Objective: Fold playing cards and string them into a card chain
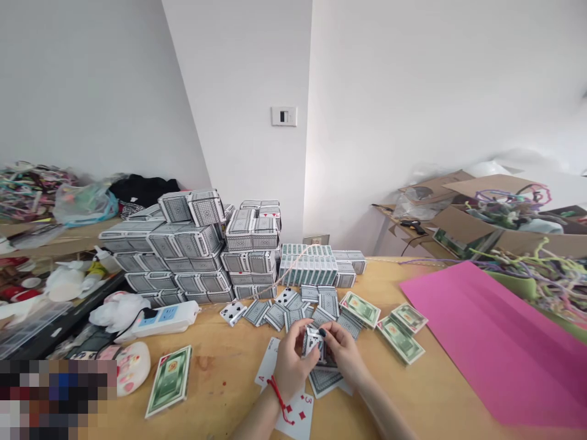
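Closest to us, our left hand (pixel 290 368), with a red string bracelet (pixel 277 396) at its wrist, and our right hand (pixel 345 355) meet over the wooden surface (pixel 220 391). Our fingers (pixel 323 333) are closed on both sides of a small stack of playing cards (pixel 313 342), gripping it between the hands. Beneath them lie a face-up ace (pixel 266 363), a face-up three (pixel 298 417) and a face-down card (pixel 325 384). Just beyond, more face-down cards (pixel 293 315) overlap in a loose spread, with a face-up card (pixel 233 313) at its left end. To the right sit green-printed card packs (pixel 400 340), and a lone green pack (pixel 168 380) lies to the left, near a white power strip (pixel 156 321). A pink sheet (pixel 495 348) covers the surface's right side. Farther off, boxed decks (pixel 192 256) rise in stacks before the white wall (pixel 367 91), below a wall switch (pixel 284 116), while a cardboard box (pixel 477 220) sits off to the right.
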A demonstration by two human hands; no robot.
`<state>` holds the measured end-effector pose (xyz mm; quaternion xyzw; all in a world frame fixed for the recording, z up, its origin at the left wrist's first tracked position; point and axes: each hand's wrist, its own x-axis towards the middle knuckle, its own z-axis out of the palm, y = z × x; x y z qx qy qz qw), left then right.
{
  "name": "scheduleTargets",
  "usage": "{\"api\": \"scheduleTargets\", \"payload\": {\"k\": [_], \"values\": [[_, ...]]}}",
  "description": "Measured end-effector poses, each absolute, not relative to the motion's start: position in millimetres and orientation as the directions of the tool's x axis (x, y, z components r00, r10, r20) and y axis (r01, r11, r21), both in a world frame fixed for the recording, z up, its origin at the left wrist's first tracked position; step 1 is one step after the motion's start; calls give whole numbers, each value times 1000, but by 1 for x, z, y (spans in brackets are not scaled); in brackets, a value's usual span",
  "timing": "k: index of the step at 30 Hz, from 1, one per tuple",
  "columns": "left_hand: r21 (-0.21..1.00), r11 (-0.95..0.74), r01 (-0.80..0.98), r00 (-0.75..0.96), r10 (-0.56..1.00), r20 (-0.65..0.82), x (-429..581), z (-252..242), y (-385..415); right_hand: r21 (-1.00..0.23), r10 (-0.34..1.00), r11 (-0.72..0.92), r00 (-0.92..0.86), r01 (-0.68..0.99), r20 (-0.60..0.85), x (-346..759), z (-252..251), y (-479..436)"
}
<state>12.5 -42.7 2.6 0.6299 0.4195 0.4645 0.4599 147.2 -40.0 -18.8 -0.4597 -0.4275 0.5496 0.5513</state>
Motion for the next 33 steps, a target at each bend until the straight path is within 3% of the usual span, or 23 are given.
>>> {"api": "scheduleTargets", "payload": {"k": [6,12,16,22,26,29,33], "values": [[939,-116,325,10,993,119,20,-7,-35,-989,986,143,79,48,146,143,-22,-43],[944,-127,305,-27,990,142,18,-10,-35,-958,973,218,30,188,227,141,-16,-46],[966,-99,237,-30,994,109,17,-10,-35,-954,973,218,36,205,230,143,-15,-46],[956,-146,253,161,981,108,8,-7,-30,-993,993,94,60,69,98,151,-21,-39],[943,-182,279,88,983,164,5,-8,-28,-997,995,77,56,12,77,150,-23,-37],[928,-216,305,55,976,209,5,-8,-28,-988,994,96,40,121,101,148,-21,-40],[861,-330,386,142,944,298,5,-7,-29,-962,992,128,-13,241,129,147,-16,-44]]}}
